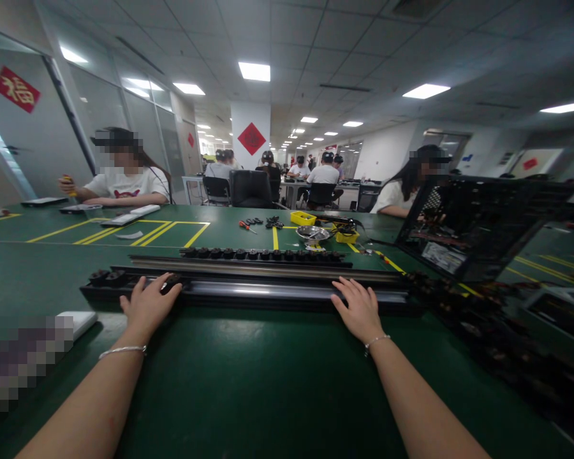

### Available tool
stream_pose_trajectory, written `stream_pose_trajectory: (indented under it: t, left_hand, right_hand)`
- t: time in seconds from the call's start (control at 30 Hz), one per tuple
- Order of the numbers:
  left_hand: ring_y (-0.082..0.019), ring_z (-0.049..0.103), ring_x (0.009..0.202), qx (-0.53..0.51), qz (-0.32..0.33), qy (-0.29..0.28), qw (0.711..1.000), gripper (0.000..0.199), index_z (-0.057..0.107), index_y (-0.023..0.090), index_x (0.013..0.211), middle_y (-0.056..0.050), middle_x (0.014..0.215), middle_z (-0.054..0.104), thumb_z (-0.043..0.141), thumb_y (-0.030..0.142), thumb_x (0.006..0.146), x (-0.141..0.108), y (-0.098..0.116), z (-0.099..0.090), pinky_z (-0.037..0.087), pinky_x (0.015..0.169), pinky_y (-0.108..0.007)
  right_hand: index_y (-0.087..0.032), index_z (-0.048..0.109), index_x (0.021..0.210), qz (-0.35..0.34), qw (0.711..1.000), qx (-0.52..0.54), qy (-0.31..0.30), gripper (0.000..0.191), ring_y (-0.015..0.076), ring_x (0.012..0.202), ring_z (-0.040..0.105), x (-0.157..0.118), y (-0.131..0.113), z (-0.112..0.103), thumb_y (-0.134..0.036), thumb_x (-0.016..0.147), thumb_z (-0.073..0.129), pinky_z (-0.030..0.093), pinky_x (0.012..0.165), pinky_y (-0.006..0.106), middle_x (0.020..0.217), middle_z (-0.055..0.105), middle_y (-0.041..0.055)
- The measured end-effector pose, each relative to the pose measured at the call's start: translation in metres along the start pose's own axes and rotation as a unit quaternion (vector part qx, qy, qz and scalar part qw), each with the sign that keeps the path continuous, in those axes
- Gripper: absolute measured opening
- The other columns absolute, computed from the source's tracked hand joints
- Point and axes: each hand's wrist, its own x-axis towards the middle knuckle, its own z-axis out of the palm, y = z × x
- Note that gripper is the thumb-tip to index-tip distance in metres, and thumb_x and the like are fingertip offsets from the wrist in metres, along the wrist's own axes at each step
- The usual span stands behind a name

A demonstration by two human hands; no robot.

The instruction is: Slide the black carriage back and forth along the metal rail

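A long black rail (258, 291) with a shiny metal strip lies crosswise on the table in front of me. My left hand (149, 307) is at its left part, with a small dark piece (173, 281) between thumb and forefinger. Left of that hand, round black pieces (117, 278) sit on the rail's end. My right hand (360, 308) rests open, fingers spread, on the strip's right part. Behind the strip runs another long rail (268, 271), and beyond it a row of several small black pieces (263, 254).
Farther back are a metal bowl (312, 234), yellow bins (303, 218) and a screwdriver (247, 227). On the right stand an open black case (478, 223) and dark clutter (497, 344). A white object (79, 323) lies left. Co-workers sit across the table on both sides.
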Motion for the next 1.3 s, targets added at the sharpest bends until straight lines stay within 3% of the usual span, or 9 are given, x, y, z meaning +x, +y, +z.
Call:
stream_pose_trajectory:
  t: [0.27, 0.53, 0.87, 1.3]
  left_hand:
    - [-0.034, 0.029, 0.133, -0.01, 0.032, 0.005, 0.999, 0.047, 0.057, 0.027, 0.121, -0.005, 0.134, 0.052, 0.044, 0.05, 0.083, -0.0007, -0.0006, 0.0021, 0.019, 0.102, -0.065]
    - [-0.036, 0.018, 0.137, 0.034, 0.09, -0.032, 0.995, 0.053, 0.058, 0.027, 0.121, -0.001, 0.142, 0.042, 0.033, 0.054, 0.084, -0.0059, 0.0022, -0.0028, 0.012, 0.102, -0.071]
    - [-0.036, 0.017, 0.137, 0.076, 0.134, -0.042, 0.987, 0.051, 0.059, 0.026, 0.121, -0.001, 0.142, 0.042, 0.032, 0.05, 0.085, -0.0051, 0.0027, -0.0018, 0.013, 0.102, -0.071]
    - [-0.035, 0.03, 0.133, 0.077, 0.17, -0.028, 0.982, 0.045, 0.064, 0.029, 0.114, -0.005, 0.134, 0.051, 0.035, 0.048, 0.085, -0.0089, 0.0061, -0.004, 0.016, 0.102, -0.069]
  right_hand:
    - [-0.028, 0.054, 0.125, 0.008, 1.0, 0.008, -0.003, 0.047, 0.0206, 0.128, 0.036, 0.0017, 0.0016, 0.0015, -0.047, 0.091, 0.027, 0.019, 0.108, 0.049, 0.137, 0.048, 0.0004]
    - [-0.03, 0.057, 0.121, 0.006, 1.0, 0.002, 0.003, 0.043, 0.0202, 0.128, 0.037, 0.002, 0.0015, 0.0026, -0.044, 0.091, 0.03, 0.021, 0.107, 0.048, 0.137, 0.048, -0.0005]
    - [-0.031, 0.058, 0.121, 0.002, 1.0, -0.005, 0.0, 0.044, 0.0207, 0.128, 0.037, 0.0022, 0.0012, 0.0021, -0.045, 0.091, 0.029, 0.023, 0.106, 0.049, 0.138, 0.047, -0.0002]
    - [-0.032, 0.055, 0.125, 0.005, 1.0, -0.015, -0.013, 0.046, 0.0203, 0.129, 0.035, 0.0025, -0.0001, 0.0004, -0.045, 0.091, 0.027, 0.023, 0.106, 0.048, 0.139, 0.045, -0.001]
